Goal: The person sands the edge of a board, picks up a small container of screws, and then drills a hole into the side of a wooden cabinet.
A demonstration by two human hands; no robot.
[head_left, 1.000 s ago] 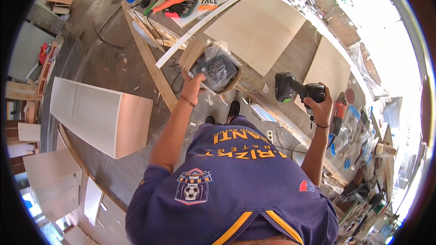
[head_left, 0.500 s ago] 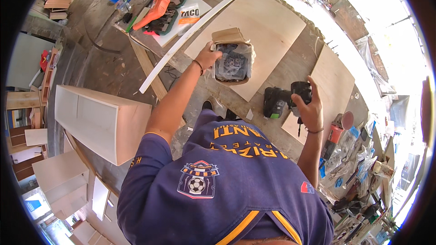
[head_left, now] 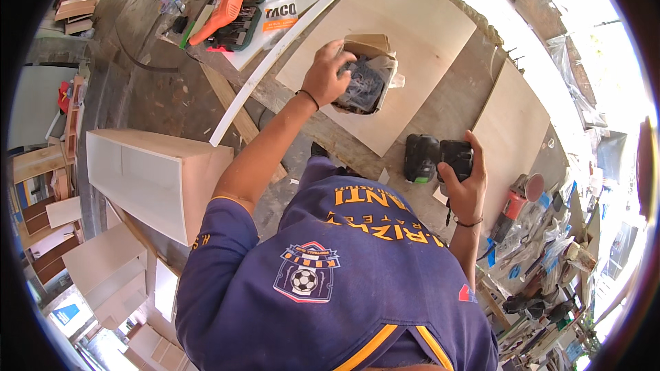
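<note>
My left hand (head_left: 328, 74) is at the left rim of a small open cardboard box (head_left: 376, 43), its fingers bent and apart over the opening. Inside the box lies a clear plastic bag of small dark pieces (head_left: 366, 84), too fine to name; the hand hides part of it. To the right, my right hand (head_left: 469, 182) grips a black cordless drill (head_left: 421, 156) with a green mark. Thumb and fingers wrap round one end of the drill, while its other end points left, low over the work surface.
Under the box lies a pale plywood sheet (head_left: 419, 20), with another sheet (head_left: 512, 110) to its right. A long white strip (head_left: 275, 55) crosses the left side. Beyond it are an orange drill (head_left: 225, 10) and an open green bit case (head_left: 247, 27). An angle grinder (head_left: 512, 203) lies at right.
My left hand has moved from the box's side up over its opening. The box has shifted slightly away and turned. My right hand still holds the drill, turned a little.
</note>
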